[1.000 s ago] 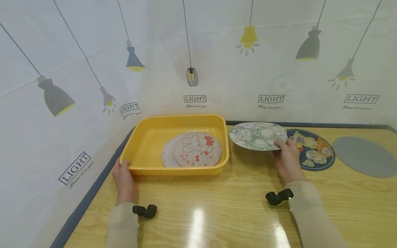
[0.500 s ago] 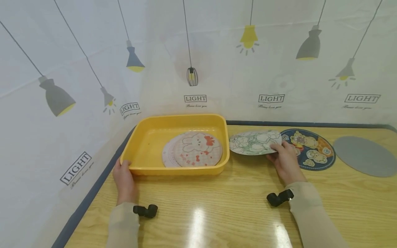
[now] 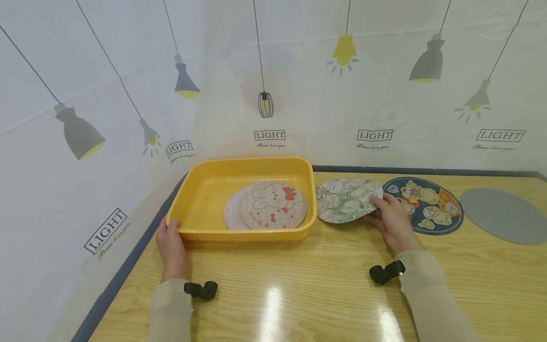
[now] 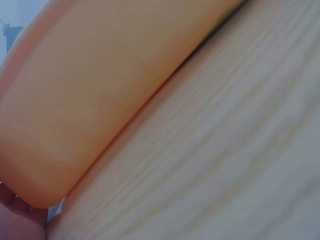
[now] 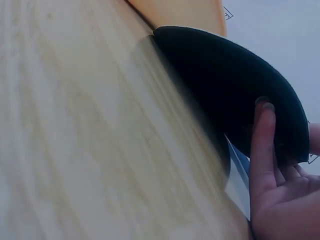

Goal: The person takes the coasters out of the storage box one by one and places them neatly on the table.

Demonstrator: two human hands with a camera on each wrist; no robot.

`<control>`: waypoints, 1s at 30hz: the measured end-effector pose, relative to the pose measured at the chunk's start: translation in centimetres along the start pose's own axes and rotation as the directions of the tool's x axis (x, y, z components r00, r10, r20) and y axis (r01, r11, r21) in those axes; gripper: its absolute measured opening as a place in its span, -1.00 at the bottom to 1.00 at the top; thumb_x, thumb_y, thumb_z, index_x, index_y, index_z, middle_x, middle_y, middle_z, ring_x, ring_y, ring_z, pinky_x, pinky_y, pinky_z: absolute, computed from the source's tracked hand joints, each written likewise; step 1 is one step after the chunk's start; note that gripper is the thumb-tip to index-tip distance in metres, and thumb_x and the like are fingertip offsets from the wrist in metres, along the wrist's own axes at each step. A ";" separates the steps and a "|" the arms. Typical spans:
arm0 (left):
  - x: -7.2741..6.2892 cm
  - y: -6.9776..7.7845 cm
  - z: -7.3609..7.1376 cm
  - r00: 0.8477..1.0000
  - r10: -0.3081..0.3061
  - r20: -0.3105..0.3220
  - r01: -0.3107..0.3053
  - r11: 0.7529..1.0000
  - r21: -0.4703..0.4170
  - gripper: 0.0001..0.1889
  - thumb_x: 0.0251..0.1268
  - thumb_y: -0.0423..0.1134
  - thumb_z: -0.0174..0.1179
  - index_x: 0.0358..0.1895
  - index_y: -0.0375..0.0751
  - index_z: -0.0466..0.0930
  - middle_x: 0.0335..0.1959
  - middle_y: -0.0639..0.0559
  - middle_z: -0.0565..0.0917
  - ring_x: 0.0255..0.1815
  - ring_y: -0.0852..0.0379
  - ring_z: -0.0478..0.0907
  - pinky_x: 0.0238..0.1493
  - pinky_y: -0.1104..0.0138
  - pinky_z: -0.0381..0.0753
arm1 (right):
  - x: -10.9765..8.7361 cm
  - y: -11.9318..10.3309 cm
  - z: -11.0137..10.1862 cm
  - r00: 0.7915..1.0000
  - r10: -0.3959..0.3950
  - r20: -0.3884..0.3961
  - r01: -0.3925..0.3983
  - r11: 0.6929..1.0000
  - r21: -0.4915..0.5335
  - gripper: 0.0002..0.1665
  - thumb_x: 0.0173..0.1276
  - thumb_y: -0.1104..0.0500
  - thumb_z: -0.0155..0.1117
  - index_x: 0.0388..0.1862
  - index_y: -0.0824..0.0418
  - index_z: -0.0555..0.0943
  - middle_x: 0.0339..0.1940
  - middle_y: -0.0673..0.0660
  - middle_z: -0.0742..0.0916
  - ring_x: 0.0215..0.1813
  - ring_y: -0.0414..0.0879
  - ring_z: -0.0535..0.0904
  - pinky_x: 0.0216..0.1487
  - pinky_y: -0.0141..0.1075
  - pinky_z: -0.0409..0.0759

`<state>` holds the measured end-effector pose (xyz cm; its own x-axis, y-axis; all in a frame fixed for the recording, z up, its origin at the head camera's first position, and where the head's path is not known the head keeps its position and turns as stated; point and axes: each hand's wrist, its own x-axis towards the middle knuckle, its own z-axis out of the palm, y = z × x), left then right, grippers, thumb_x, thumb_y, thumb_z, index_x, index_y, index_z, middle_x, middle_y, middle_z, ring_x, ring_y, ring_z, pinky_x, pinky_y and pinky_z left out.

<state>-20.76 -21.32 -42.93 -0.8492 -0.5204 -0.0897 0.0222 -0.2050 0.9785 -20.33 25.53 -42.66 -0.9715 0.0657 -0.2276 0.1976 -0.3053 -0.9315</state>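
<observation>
My right hand (image 3: 394, 222) pinches the right edge of a round mouse pad (image 3: 344, 202) printed with green and white tulips, thumb on top and fingers beneath. In the right wrist view its black underside (image 5: 220, 80) faces the camera, tilted, with the far edge low by the wood. My left hand (image 3: 171, 247) grips the front left corner of a yellow plastic tray (image 3: 239, 233), thumb over the rim. Inside the tray, a pink checked mouse pad with a rabbit (image 3: 273, 209) overlaps a pale pink one (image 3: 232, 213).
Right of the held pad lies a dark blue mouse pad with cartoon bears (image 3: 436, 216), partly covered by it in the head view. Farther right is a plain grey round pad (image 3: 504, 213). A wall covering printed with lamps (image 3: 316, 95) stands behind the wooden table (image 3: 316, 285).
The tulip mouse pad has come down lower and toward me, its printed face now turned more to the head camera. The left hand and the tray have stayed put.
</observation>
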 end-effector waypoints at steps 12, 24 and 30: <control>-0.2 0.3 0.2 1.000 -0.001 0.005 0.001 1.000 0.010 -0.55 0.17 -0.34 -0.21 0.16 -0.15 0.37 0.12 0.01 0.38 0.08 0.06 0.32 0.02 0.35 0.29 | 0.0 -0.7 -1.5 0.994 0.053 0.099 -0.046 0.996 -0.073 -0.35 0.38 0.00 -0.09 0.32 0.30 0.07 -0.03 0.14 0.51 -0.13 -0.09 0.56 -0.09 -0.17 0.50; 0.0 0.0 -0.1 1.000 -0.014 -0.007 0.014 0.999 0.036 -0.55 0.17 -0.32 -0.19 0.17 -0.12 0.36 0.13 0.04 0.37 0.07 0.08 0.32 0.03 0.33 0.27 | -0.5 -1.7 -2.3 0.992 0.102 0.073 -0.065 0.915 -0.399 -0.32 0.42 0.08 -0.18 0.37 0.39 -0.06 0.02 0.35 0.43 -0.21 -0.08 0.58 -0.14 -0.22 0.52; -0.2 0.2 0.0 1.000 -0.009 0.003 0.009 1.000 0.016 -0.55 0.18 -0.31 -0.20 0.17 -0.13 0.36 0.14 0.02 0.36 0.09 0.07 0.30 0.05 0.31 0.28 | -0.4 -1.8 -2.7 0.993 0.105 0.056 -0.064 0.867 -0.495 -0.28 0.39 0.11 -0.12 0.39 0.32 -0.11 0.01 0.38 0.46 -0.28 -0.08 0.61 -0.19 -0.19 0.54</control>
<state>-20.54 -21.28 -42.76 -0.8511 -0.5157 -0.0984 0.0059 -0.1968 0.9804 -19.93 28.64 -41.67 -0.9513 -0.0202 -0.3077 0.2976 0.2013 -0.9332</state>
